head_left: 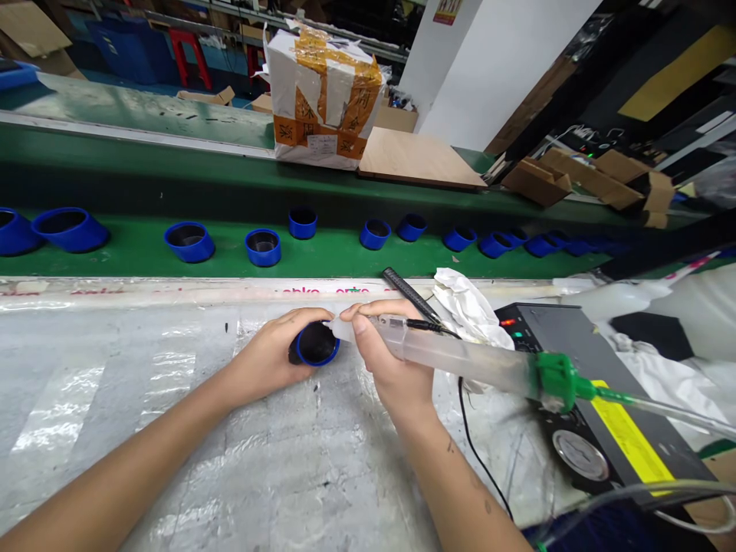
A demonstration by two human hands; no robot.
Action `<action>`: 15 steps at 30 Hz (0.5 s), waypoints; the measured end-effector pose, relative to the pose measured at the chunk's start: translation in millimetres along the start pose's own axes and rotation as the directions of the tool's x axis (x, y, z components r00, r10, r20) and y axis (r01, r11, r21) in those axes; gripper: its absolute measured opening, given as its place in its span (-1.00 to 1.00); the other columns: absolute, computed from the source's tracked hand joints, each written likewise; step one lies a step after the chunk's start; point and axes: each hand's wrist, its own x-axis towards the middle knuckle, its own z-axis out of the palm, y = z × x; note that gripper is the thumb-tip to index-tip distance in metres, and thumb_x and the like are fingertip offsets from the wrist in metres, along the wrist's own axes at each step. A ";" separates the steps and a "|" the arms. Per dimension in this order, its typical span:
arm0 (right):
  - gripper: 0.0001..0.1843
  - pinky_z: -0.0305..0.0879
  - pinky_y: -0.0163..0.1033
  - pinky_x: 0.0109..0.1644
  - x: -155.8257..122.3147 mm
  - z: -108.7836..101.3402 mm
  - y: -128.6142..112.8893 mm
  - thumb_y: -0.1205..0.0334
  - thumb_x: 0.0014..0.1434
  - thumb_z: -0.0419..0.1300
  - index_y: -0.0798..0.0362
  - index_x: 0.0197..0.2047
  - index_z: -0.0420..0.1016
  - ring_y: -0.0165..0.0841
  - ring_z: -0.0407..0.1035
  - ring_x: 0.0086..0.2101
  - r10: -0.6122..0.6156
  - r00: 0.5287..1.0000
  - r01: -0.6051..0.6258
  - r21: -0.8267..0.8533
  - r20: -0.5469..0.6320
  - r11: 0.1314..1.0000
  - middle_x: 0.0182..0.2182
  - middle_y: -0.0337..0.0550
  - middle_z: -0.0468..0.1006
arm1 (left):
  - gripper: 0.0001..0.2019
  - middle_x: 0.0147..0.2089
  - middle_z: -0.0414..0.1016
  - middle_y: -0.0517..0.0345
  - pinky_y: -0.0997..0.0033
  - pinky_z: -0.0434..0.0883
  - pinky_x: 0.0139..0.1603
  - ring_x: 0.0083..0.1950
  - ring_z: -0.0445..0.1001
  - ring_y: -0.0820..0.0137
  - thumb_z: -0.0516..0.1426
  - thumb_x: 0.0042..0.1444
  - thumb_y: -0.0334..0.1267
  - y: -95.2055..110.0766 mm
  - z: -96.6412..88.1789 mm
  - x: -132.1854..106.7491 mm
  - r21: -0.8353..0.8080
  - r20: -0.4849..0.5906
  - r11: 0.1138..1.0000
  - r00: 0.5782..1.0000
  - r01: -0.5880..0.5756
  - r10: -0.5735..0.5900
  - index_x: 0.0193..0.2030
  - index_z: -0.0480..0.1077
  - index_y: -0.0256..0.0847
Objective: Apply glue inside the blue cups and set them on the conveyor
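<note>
My left hand (pixel 276 349) is wrapped round a blue-rimmed black cup (pixel 316 344), its open mouth turned up toward me, just above or on the plastic-covered worktop (pixel 276 468). In my right hand (pixel 391 353) is a clear dispensing syringe (pixel 471 360) with a green cap and a hose at its rear. The syringe's tip meets the upper right of the cup's rim; whether anything flows from it is too small to see. A black cable clings along the syringe barrel near my fingers.
Behind the worktop a green conveyor belt (pixel 230 268) carries several blue cups (pixel 189 241). Right of my hand are crumpled white tissue (pixel 468 307), a black-handled tool (pixel 408 293) and a dark control box (pixel 552 337). A taped carton (pixel 325 100) stands beyond the belt.
</note>
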 end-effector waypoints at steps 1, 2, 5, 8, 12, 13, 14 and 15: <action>-0.92 0.56 -0.07 -0.06 0.0 -0.7 -0.3 0.30 0.19 0.32 -0.07 -0.28 0.50 -0.25 0.62 -0.25 0.011 1.000 -0.011 -0.003 0.002 1.000 -0.32 -0.20 0.70 | -0.47 0.22 0.54 0.09 0.16 0.48 0.22 0.20 0.54 0.18 0.26 0.10 -0.39 0.3 -0.2 -0.2 0.002 0.000 1.000 1.000 0.003 -0.003 0.22 0.34 -0.05; -0.92 0.56 -0.06 -0.06 0.1 -1.4 -0.5 0.29 0.19 0.32 -0.07 -0.27 0.50 -0.24 0.62 -0.26 0.021 1.000 -0.021 -0.003 0.005 1.000 -0.32 -0.21 0.70 | -0.47 0.22 0.54 0.09 0.16 0.48 0.22 0.21 0.54 0.17 0.26 0.09 -0.39 0.7 -0.4 -0.4 0.003 0.000 1.000 1.000 0.006 -0.006 0.22 0.34 -0.05; -0.92 0.57 -0.05 -0.09 0.4 -2.7 -0.2 0.30 0.20 0.31 -0.07 -0.27 0.49 -0.23 0.62 -0.26 0.030 1.000 -0.030 -0.012 0.005 0.999 -0.32 -0.20 0.70 | -0.48 0.23 0.53 0.07 0.16 0.47 0.23 0.21 0.54 0.17 0.25 0.09 -0.39 1.8 -1.4 0.2 -0.009 0.008 1.000 1.000 0.012 -0.012 0.21 0.35 -0.07; -0.92 0.55 -0.09 -0.13 0.8 -3.9 2.9 0.30 0.20 0.30 -0.06 -0.28 0.50 -0.24 0.61 -0.26 0.016 1.000 -0.017 -0.038 -0.015 0.999 -0.33 -0.20 0.70 | -0.47 0.24 0.52 0.07 0.14 0.46 0.25 0.23 0.52 0.16 0.24 0.08 -0.42 -0.6 -1.4 1.2 -0.025 0.017 1.000 1.000 0.018 -0.018 0.22 0.35 -0.07; -0.96 0.42 -0.24 -0.40 -1.0 -8.5 6.3 0.22 0.25 0.31 -0.05 -0.24 0.53 -0.31 0.54 -0.41 0.025 0.999 -0.027 -0.062 -0.041 0.998 -0.31 -0.18 0.70 | -0.46 0.23 0.52 0.06 0.11 0.43 0.29 0.24 0.51 0.16 0.23 0.06 -0.47 -5.3 3.9 -0.3 -0.051 -0.001 0.999 1.000 0.012 -0.012 0.20 0.35 -0.08; -0.94 0.34 -0.28 -0.49 -2.0 -10.2 5.9 0.19 0.26 0.31 -0.04 -0.21 0.54 -0.37 0.47 -0.50 0.044 0.998 -0.046 -0.064 -0.038 0.997 -0.28 -0.16 0.71 | -0.45 0.22 0.51 0.05 0.11 0.42 0.29 0.23 0.50 0.16 0.24 0.04 -0.48 -5.3 5.7 -1.0 -0.058 -0.014 0.998 1.000 -0.002 0.001 0.19 0.35 -0.09; -0.90 0.26 -0.30 -0.56 -2.9 -12.0 5.2 0.14 0.27 0.31 -0.04 -0.18 0.55 -0.42 0.39 -0.58 0.066 0.997 -0.069 -0.066 -0.039 0.995 -0.28 -0.15 0.71 | -0.45 0.22 0.51 0.04 0.12 0.42 0.30 0.23 0.50 0.16 0.25 0.02 -0.49 -4.9 7.2 -1.3 -0.063 -0.034 0.998 0.999 -0.026 0.024 0.18 0.36 -0.09; -0.87 0.19 -0.32 -0.60 -3.6 -13.7 4.2 0.11 0.27 0.31 -0.04 -0.15 0.55 -0.46 0.31 -0.64 0.079 0.996 -0.081 -0.056 -0.040 0.995 -0.29 -0.14 0.70 | -0.43 0.21 0.49 0.02 0.14 0.42 0.30 0.24 0.49 0.16 0.27 0.00 -0.49 -4.7 7.7 -1.1 -0.066 -0.065 0.997 0.997 -0.043 0.039 0.17 0.36 -0.10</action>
